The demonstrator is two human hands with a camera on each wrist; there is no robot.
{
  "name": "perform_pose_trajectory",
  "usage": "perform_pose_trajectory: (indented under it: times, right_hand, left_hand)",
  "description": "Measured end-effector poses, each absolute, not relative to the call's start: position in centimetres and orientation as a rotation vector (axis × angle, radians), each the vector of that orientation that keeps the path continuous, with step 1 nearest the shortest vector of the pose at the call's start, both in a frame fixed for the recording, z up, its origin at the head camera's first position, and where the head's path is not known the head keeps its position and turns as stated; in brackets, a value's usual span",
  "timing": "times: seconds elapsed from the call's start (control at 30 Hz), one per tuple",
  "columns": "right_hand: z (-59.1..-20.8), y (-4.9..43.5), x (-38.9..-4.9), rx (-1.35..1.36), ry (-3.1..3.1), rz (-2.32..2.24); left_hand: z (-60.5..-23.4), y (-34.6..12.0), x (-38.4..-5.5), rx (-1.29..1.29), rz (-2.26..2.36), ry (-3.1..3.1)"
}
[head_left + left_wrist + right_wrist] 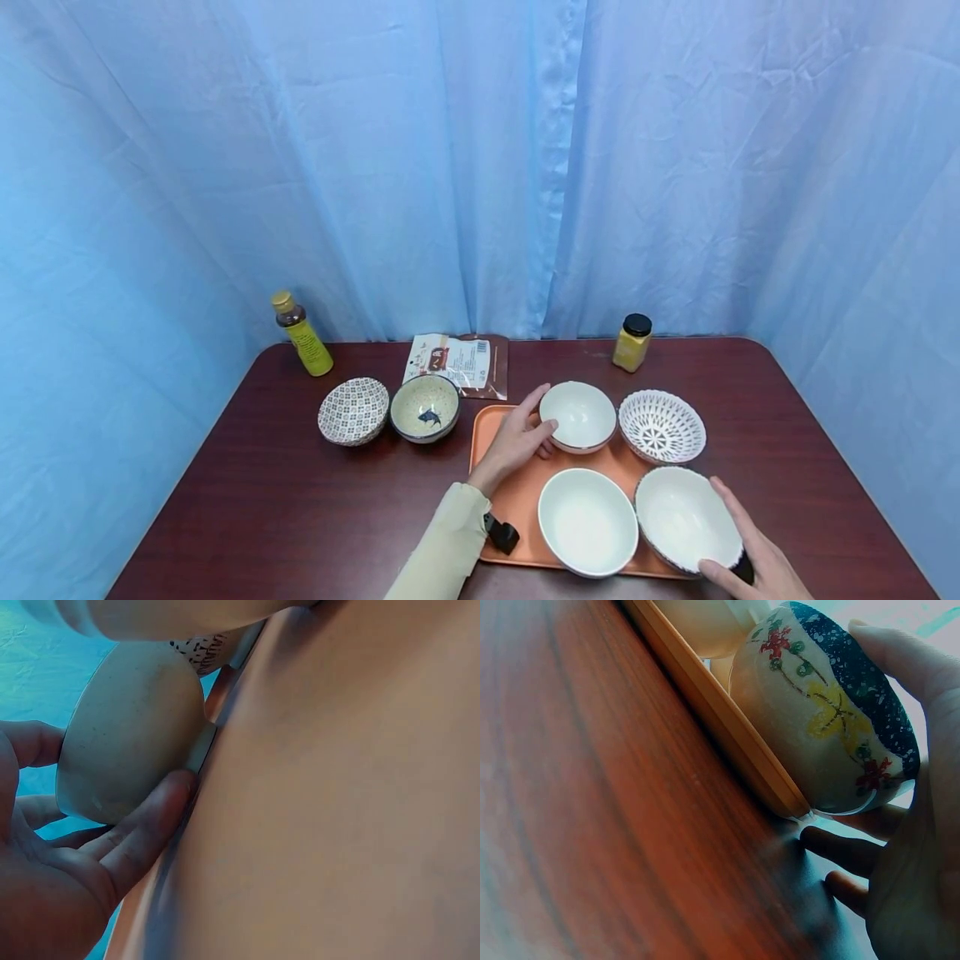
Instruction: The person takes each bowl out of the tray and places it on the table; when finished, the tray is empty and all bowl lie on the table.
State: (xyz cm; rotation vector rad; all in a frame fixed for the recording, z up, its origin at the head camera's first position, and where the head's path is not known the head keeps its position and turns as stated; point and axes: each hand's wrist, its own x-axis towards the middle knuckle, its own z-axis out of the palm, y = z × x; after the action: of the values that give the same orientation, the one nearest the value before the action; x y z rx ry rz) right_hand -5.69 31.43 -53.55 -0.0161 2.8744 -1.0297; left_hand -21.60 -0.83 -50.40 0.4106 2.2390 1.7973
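On the near right corner of the orange tray (517,504) stood a flowered bowl (684,515), white and glossy inside, with a thin dark edge to its slightly wavy rim. From the right wrist camera I made out its cream outer wall, painted with red blooms, a large yellow flower and bits of green on thin stems, under a dark blue speckled band. The right hand (772,567) had hold of it, thumb at the near rim and fingers spread wide along its right side; how firmly, I could not tell. Toward the tray's far edge sat a small white bowl (578,414), shiny inside and plain on the outer side I could see. The left hand (517,440) curved round its left side, thumb and fingers well apart, one fingertip low by the foot. A plain white bowl (588,522) stood just left of the flowered one, and a dash-patterned bowl (662,427) just right of the small one. Farther out on the dark red table (247,517) I saw a tile-patterned bowl (354,412) beside a fish-painted bowl (416,404), a printed packet (450,358), a green-labelled bottle (309,346) and a black-lidded jar (632,343), before a blue curtain (375,167).
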Motion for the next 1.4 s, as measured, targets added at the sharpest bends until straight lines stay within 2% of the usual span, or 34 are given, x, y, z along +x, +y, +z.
perform_pose_trajectory:
  times: [0.4, 0.7, 1.4]
  right_hand:
    - [-53.5, 31.4, -5.8, -0.014, 2.857, -1.028]
    - [-53.4, 31.3, -5.7, 0.001, 2.854, -0.989]
    - [-53.5, 31.2, -5.6, -0.084, 2.935, -1.040]
  left_hand:
    - [-51.2, -0.6, -21.9, 0.347, 2.049, 1.820]
    - [-50.7, -1.1, -21.8, 0.219, 2.145, 1.818]
    - [-44.9, -11.1, -21.5, 0.190, 2.343, 1.915]
